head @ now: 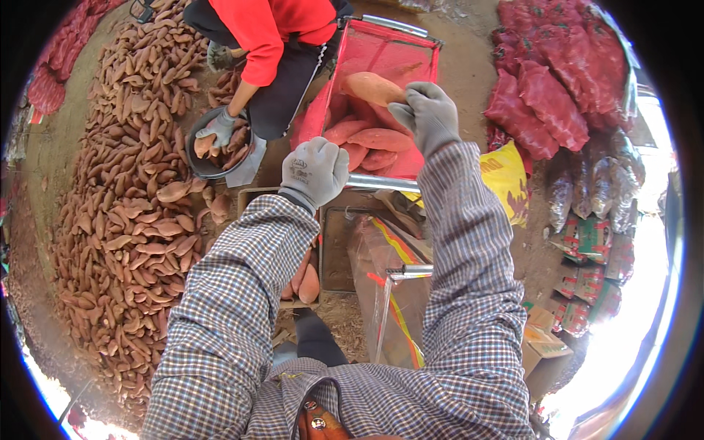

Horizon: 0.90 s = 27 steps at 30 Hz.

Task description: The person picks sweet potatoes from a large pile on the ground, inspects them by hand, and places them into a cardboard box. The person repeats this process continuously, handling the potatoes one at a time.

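My right hand [432, 115], in a grey glove, holds one end of a large sweet potato [371, 88] above a red mesh bag [396, 58]. The bag is stretched open on a metal frame [385, 181]. Several sweet potatoes [379, 140] lie inside it. At the bag's near left corner, my left hand [314, 169] is closed in a fist on the mesh edge; its fingertips are hidden from above. Both my forearms reach forward in checked sleeves.
A long heap of sweet potatoes [148, 220] spreads along the left. Another person's gloved hand [219, 129] grips a sweet potato over a black bucket [198, 165]. Filled red mesh sacks [555, 82] are stacked at right. Nearer me are a cardboard box [300, 303] and a clear plastic bag [363, 275].
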Each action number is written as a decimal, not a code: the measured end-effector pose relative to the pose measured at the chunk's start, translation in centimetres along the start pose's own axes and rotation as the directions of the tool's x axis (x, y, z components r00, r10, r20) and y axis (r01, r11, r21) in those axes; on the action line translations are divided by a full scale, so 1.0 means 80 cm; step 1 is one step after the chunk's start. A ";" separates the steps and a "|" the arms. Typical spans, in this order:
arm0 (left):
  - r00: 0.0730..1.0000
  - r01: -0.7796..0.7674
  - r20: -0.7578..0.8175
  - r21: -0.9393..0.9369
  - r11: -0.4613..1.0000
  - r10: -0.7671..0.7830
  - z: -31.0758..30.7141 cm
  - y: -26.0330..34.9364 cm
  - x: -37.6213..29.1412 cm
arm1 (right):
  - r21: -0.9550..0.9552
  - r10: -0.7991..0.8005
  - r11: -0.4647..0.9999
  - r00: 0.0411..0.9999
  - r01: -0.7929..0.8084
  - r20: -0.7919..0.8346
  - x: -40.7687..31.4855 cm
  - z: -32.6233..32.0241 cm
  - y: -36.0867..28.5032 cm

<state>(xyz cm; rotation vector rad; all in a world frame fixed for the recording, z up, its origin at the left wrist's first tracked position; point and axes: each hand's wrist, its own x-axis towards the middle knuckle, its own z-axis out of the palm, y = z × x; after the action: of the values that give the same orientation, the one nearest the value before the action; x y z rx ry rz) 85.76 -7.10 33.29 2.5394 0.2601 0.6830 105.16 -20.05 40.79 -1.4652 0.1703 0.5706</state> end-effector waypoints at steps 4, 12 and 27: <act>0.960 0.131 0.238 0.077 0.988 -0.146 -0.005 0.003 -0.006 | 0.123 -0.138 0.982 0.990 0.141 -0.037 -0.151 -0.025 -0.014; 0.748 0.323 0.460 -0.882 -0.344 -0.479 -0.141 0.065 -0.101 | -0.341 -0.774 0.564 0.625 0.752 0.100 -0.411 0.060 0.110; 0.936 -0.086 0.346 0.057 -0.995 -0.061 -0.341 -0.102 -0.598 | 0.131 0.291 0.826 0.613 -0.549 0.734 -0.551 0.266 0.448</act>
<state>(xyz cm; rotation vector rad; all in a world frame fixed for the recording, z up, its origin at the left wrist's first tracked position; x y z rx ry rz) 30.36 -3.24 29.61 -0.6149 -0.1590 0.1560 45.93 -10.90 31.20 -0.7672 0.0207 1.3886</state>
